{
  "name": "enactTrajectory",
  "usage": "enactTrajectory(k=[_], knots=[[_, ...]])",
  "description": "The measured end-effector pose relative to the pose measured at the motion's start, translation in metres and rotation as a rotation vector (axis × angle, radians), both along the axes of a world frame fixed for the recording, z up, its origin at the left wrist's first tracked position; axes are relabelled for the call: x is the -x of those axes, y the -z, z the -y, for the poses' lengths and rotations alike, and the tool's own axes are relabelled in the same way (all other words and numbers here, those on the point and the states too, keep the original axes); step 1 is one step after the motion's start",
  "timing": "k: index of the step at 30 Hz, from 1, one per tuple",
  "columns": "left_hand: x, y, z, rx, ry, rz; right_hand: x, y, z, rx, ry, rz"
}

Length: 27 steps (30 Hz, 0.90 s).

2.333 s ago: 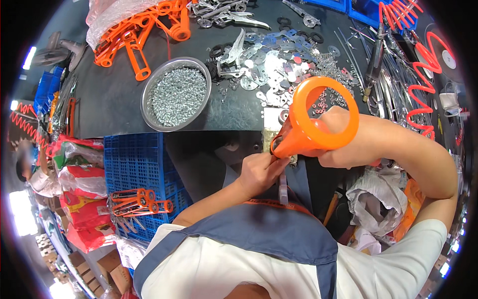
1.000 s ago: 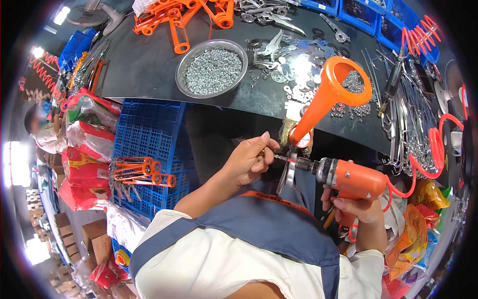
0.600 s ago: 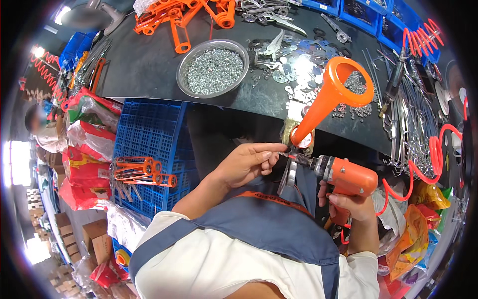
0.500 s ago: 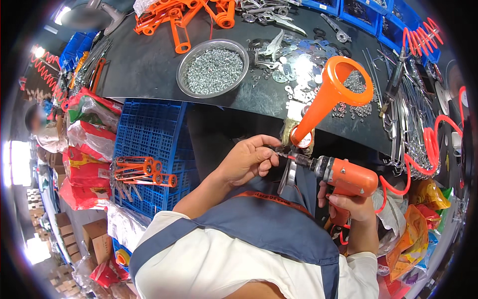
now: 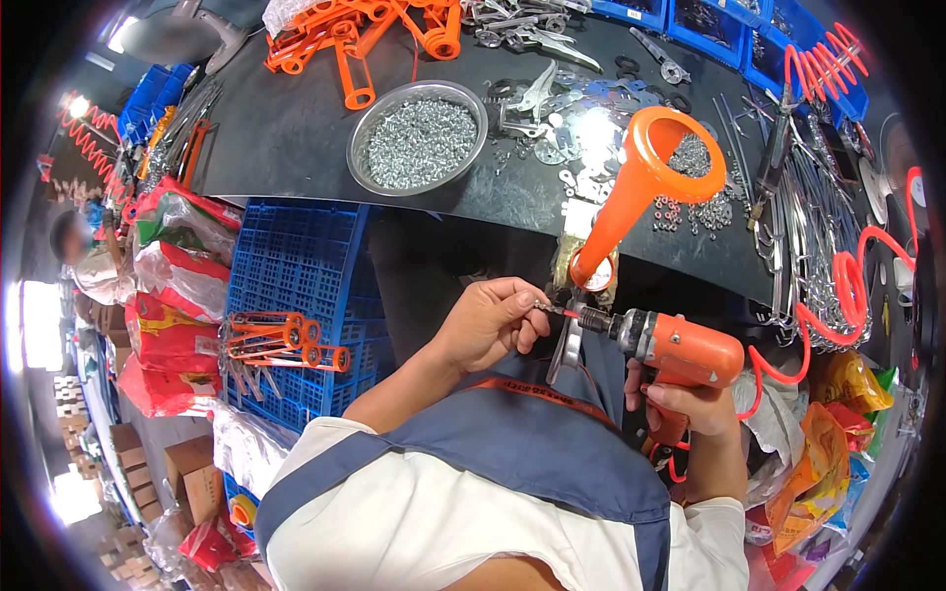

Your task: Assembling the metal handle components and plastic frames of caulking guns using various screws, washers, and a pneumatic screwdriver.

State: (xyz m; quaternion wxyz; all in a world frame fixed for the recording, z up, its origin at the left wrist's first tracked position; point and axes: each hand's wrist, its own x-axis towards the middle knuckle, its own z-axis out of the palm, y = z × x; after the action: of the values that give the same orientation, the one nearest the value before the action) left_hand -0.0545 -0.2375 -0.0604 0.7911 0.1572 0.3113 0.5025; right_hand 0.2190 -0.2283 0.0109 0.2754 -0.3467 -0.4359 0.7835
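Observation:
My right hand [image 5: 690,402] is wrapped round the grip of an orange power driver [image 5: 690,350], whose black nose and bit point left. At the bit's tip, my left hand [image 5: 498,323] is closed in a pinch, thumb against forefinger. Something small and metallic shows at those fingertips, too small to name. Just beyond the bit, an orange funnel-shaped piece with a wide ring end [image 5: 619,222] leans up and to the right from a small fixture [image 5: 570,258] at the bench edge. Below the bit, a flat silvery metal part [image 5: 566,353] hangs down.
On the dark bench [image 5: 286,128] stands a metal bowl of small screws [image 5: 419,143]. Loose washers, nuts and plates [image 5: 581,138] lie to its right. Orange frames [image 5: 360,44] are heaped at the back. A red coiled hose [image 5: 838,330] runs to the driver. Blue crates [image 5: 286,286] stand left.
The driver and the orange piece sit slightly further left in the picture. My left hand stays at the bit's tip, its fingers curled a little more.

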Motion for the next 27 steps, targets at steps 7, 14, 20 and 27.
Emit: enactTrajectory(k=[7, 14, 20, 27], knots=[[-0.003, -0.007, 0.002, -0.137, 0.018, -0.263, -0.001, 0.004, 0.002, -0.024, -0.015, 0.017], [-0.01, -0.004, 0.002, -0.171, 0.024, -0.511, 0.005, -0.001, 0.008, -0.123, 0.007, 0.065], [-0.014, -0.007, 0.002, -0.167, 0.02, -0.456, -0.002, -0.007, 0.009, -0.126, 0.022, 0.118], [-0.005, 0.003, -0.033, -0.34, -0.2, -0.828, -0.005, -0.008, 0.01, -0.174, 0.079, 0.152]])
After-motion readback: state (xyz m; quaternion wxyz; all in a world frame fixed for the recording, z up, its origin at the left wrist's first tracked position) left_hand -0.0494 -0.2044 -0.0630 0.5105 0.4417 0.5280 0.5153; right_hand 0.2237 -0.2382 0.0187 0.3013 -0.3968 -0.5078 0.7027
